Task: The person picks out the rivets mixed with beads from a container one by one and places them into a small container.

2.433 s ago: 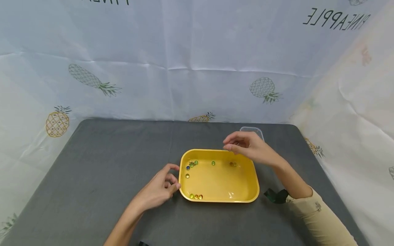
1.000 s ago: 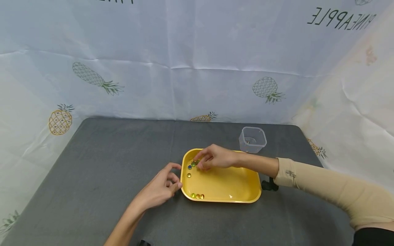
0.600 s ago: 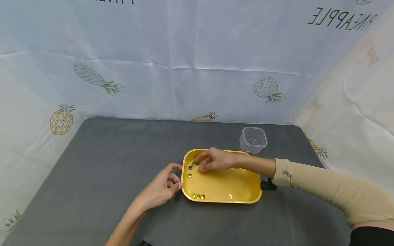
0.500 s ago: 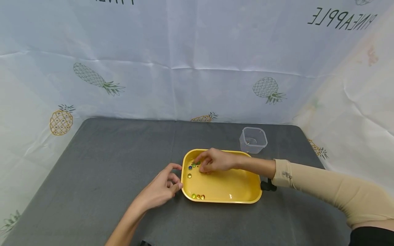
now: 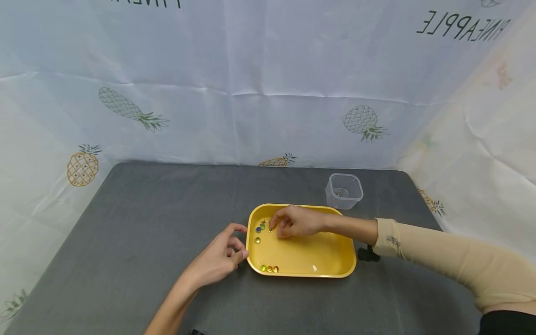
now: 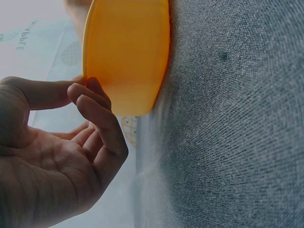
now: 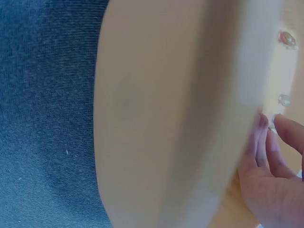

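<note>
My left hand (image 5: 219,255) is at the left side of a yellow tray (image 5: 301,275). In the left wrist view, its thumb and curled fingers pinch the tray's rim (image 6: 85,42). Inside the tray, my right hand (image 5: 299,221) is low over the floor with its fingers curled. A small glass marble (image 7: 271,126) shows at its fingertips in the right wrist view; the palm side is mostly hidden. Just left of that hand lie a green marble (image 5: 262,226) and a blue marble (image 5: 258,230). A yellowish marble (image 5: 257,240) sits nearer to me, and several yellow and amber marbles (image 5: 270,269) line the near wall.
A clear plastic container (image 5: 344,191) stands behind the tray's far right corner, with something small inside. A black object (image 5: 368,254) shows below the right wrist. The grey tabletop (image 5: 167,204) stretches left of the tray, and a pineapple-print cloth (image 5: 209,116) hangs behind.
My right hand came from beside the container down to the tray's left part, then shifted slightly right. A green marble by its fingertips has gone from sight. My left hand has stayed at the rim.
</note>
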`<state>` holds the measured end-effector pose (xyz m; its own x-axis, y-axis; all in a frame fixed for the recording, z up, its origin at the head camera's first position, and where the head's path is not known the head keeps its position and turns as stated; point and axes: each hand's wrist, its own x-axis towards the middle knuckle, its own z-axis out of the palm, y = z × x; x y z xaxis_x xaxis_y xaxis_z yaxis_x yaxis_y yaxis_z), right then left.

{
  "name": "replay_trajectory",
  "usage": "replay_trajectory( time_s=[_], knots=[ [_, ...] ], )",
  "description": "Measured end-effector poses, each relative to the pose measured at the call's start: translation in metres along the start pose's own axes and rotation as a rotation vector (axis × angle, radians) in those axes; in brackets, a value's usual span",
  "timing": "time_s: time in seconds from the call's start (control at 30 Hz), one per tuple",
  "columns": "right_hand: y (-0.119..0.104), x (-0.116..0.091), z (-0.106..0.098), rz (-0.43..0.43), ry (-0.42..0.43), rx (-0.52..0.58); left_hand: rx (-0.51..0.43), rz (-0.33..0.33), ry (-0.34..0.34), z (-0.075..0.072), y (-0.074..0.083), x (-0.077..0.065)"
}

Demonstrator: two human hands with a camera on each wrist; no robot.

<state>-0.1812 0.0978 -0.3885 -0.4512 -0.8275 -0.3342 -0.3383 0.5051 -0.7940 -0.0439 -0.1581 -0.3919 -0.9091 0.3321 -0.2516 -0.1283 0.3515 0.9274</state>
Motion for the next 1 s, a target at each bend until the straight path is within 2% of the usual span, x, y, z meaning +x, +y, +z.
replay_trajectory(
  time_s=[0.27, 0.8, 1.0],
  knots=[
    [0.003, -0.004, 0.002, 0.004, 0.04, 0.008, -0.015, 0.002, -0.01, 0.0, 0.0, 0.0],
    [0.007, -0.005, 0.005, -0.091, 0.01, -0.063, 0.001, -0.005, 0.008, 0.0, 0.0, -0.001],
    [0.014, -0.006, 0.006, -0.085, 0.02, -0.063, -0.009, -0.015, 0.006, 0.0, 0.0, 0.0]
  ],
)
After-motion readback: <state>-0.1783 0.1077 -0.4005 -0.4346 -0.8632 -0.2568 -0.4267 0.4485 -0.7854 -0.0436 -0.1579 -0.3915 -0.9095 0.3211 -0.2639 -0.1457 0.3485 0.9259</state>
